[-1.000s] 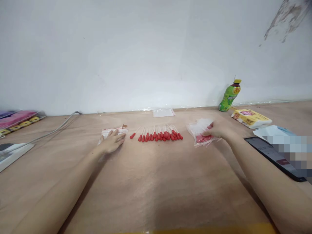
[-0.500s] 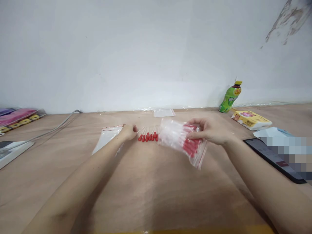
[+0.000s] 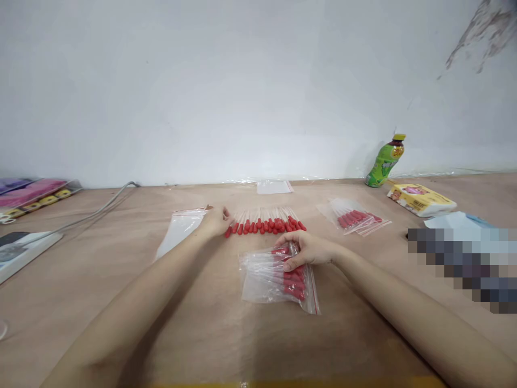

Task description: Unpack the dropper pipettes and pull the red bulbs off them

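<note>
My right hand (image 3: 302, 250) grips a clear zip bag (image 3: 258, 283) of red-bulbed droppers near its sealed edge, thumb on top. The bag lies low over the middle of the table. Beyond it is a row of loose droppers (image 3: 262, 225), red bulbs toward me and thin pale stems toward the wall. My left hand (image 3: 216, 220) is at the row's left end, fingers pinched at the stem of the leftmost dropper (image 3: 228, 231); its fingertips are partly hidden. Under and beside the left wrist lies a flat zip bag (image 3: 177, 229).
More bagged droppers (image 3: 355, 216) lie to the right of the row. A small zip bag (image 3: 272, 187) rests near the wall. At right stand a green bottle (image 3: 383, 164) and a yellow tissue pack (image 3: 422, 199). A grey cable (image 3: 105, 207) reaches a white power strip (image 3: 32, 253) at left.
My right hand has brought the dropper bag left and down toward me, uncovering more of the row and the bagged droppers at right. My left hand has barely moved.
</note>
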A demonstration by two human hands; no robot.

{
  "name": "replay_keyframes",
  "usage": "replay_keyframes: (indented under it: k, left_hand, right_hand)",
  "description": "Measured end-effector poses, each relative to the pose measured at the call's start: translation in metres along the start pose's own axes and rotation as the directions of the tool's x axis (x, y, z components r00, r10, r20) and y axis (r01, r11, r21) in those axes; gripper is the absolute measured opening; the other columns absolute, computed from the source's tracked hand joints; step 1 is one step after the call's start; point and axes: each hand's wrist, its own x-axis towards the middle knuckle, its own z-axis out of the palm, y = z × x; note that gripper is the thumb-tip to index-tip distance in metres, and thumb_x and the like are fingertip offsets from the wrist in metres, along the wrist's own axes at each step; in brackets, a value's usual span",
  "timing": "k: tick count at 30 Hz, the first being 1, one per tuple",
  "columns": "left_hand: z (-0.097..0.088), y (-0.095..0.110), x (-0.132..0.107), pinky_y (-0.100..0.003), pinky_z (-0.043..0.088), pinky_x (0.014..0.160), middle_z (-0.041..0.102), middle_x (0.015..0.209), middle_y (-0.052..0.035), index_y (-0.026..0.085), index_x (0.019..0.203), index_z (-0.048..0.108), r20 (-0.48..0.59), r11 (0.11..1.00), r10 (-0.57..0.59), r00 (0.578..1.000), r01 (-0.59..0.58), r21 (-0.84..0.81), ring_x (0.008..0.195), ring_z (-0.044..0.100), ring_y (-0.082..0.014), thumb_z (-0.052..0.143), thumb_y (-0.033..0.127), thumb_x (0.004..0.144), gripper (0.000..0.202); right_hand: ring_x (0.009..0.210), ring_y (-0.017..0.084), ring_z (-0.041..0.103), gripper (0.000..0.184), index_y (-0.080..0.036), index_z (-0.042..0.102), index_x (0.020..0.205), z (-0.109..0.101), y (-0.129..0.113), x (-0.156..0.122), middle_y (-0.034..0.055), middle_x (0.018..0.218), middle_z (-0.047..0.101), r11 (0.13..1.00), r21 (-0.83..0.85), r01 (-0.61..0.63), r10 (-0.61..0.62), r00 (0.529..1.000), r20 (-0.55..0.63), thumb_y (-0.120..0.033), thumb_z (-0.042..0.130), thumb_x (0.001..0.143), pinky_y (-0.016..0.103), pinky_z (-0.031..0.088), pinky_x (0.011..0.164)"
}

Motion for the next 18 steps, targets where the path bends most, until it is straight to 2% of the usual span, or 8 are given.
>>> replay_keyframes:
  k: [3, 5, 6, 7, 9, 13, 16, 18]
  left_hand:
    - [-0.001, 0.020, -0.032, -0.024, 0.042, 0.068, 0.061, 0.080, -0.0022, 0.018, 0.083, 0.057, -0.019, 0.976, 0.203, 0.979, -0.203, -0.077, 0.076, 0.056, -0.0145, 0.049, 0.036, 0.079, 0.021]
    - [0.002, 0.034, -0.056, -0.024, 0.041, 0.068, 0.060, 0.081, -0.0023, 0.017, 0.083, 0.058, 0.115, 0.846, 0.503, 0.856, -0.461, -0.267, 0.076, 0.054, -0.0145, 0.051, 0.041, 0.079, 0.025]
    - [0.004, 0.040, -0.067, -0.025, 0.041, 0.071, 0.059, 0.087, -0.0026, 0.018, 0.086, 0.059, 0.152, 0.808, 0.567, 0.810, -0.510, -0.294, 0.080, 0.053, -0.0152, 0.055, 0.042, 0.077, 0.026]
    - [0.006, 0.044, -0.076, -0.026, 0.040, 0.072, 0.058, 0.089, -0.0027, 0.018, 0.087, 0.058, 0.165, 0.798, 0.586, 0.794, -0.528, -0.292, 0.083, 0.052, -0.0163, 0.060, 0.043, 0.074, 0.028]
    - [0.011, 0.049, -0.088, -0.026, 0.039, 0.070, 0.056, 0.086, -0.0023, 0.018, 0.085, 0.057, 0.201, 0.818, 0.564, 0.801, -0.509, -0.268, 0.082, 0.051, -0.0166, 0.062, 0.042, 0.072, 0.028]
    - [0.012, 0.048, -0.095, -0.025, 0.038, 0.066, 0.053, 0.080, -0.0011, 0.017, 0.077, 0.053, 0.259, 0.818, 0.568, 0.781, -0.501, -0.283, 0.076, 0.049, -0.0143, 0.054, 0.034, 0.080, 0.018]
    - [0.006, 0.043, -0.097, -0.024, 0.037, 0.066, 0.052, 0.079, -0.0004, 0.017, 0.079, 0.048, 0.268, 0.816, 0.569, 0.778, -0.492, -0.303, 0.074, 0.047, -0.0132, 0.047, 0.029, 0.084, 0.013]
    - [0.003, 0.036, -0.097, -0.024, 0.037, 0.064, 0.052, 0.078, -0.0001, 0.018, 0.080, 0.045, 0.282, 0.836, 0.536, 0.796, -0.454, -0.308, 0.071, 0.047, -0.0127, 0.042, 0.027, 0.086, 0.012]
  right_hand:
    - [0.073, 0.012, 0.057, 0.042, -0.013, 0.061, 0.094, 0.000, 0.004, 0.003, 0.0024, 0.083, 0.063, 0.999, 0.030, -0.019, 0.021, 0.998, -0.057, -0.043, 0.068, 0.065, 0.025, 0.044, 0.070]
    - [0.068, 0.011, 0.055, 0.040, -0.012, 0.063, 0.087, 0.002, 0.006, 0.005, 0.0026, 0.077, 0.063, 0.999, 0.029, -0.031, 0.033, 0.995, -0.096, -0.047, 0.063, 0.069, 0.025, 0.043, 0.067]
    - [0.065, 0.011, 0.054, 0.040, -0.011, 0.063, 0.085, 0.003, 0.005, 0.005, 0.0024, 0.074, 0.062, 0.999, 0.025, -0.030, 0.033, 0.993, -0.109, -0.047, 0.062, 0.069, 0.025, 0.043, 0.065]
    - [0.064, 0.010, 0.053, 0.039, -0.011, 0.063, 0.083, 0.004, 0.004, 0.005, 0.0019, 0.072, 0.062, 1.000, 0.016, -0.022, 0.024, 0.993, -0.119, -0.047, 0.063, 0.068, 0.025, 0.042, 0.064]
    - [0.061, 0.010, 0.051, 0.038, -0.011, 0.063, 0.082, 0.006, 0.000, 0.005, 0.0009, 0.069, 0.060, 1.000, -0.024, 0.009, -0.012, 0.991, -0.136, -0.047, 0.063, 0.068, 0.024, 0.041, 0.061]
    - [0.060, 0.009, 0.050, 0.033, -0.012, 0.062, 0.081, 0.000, -0.015, -0.003, 0.0007, 0.068, 0.059, 0.988, -0.136, 0.074, -0.094, 0.985, -0.146, -0.044, 0.060, 0.071, 0.023, 0.040, 0.058]
    - [0.062, 0.010, 0.052, 0.030, -0.013, 0.062, 0.081, -0.025, -0.027, -0.018, 0.0011, 0.071, 0.060, 0.982, -0.154, 0.111, -0.143, 0.965, -0.221, -0.042, 0.061, 0.071, 0.023, 0.042, 0.060]
    - [0.057, 0.009, 0.051, 0.029, -0.014, 0.062, 0.081, -0.048, -0.032, -0.031, 0.0001, 0.067, 0.060, 0.992, -0.110, 0.068, -0.101, 0.940, -0.325, -0.041, 0.063, 0.070, 0.022, 0.042, 0.055]
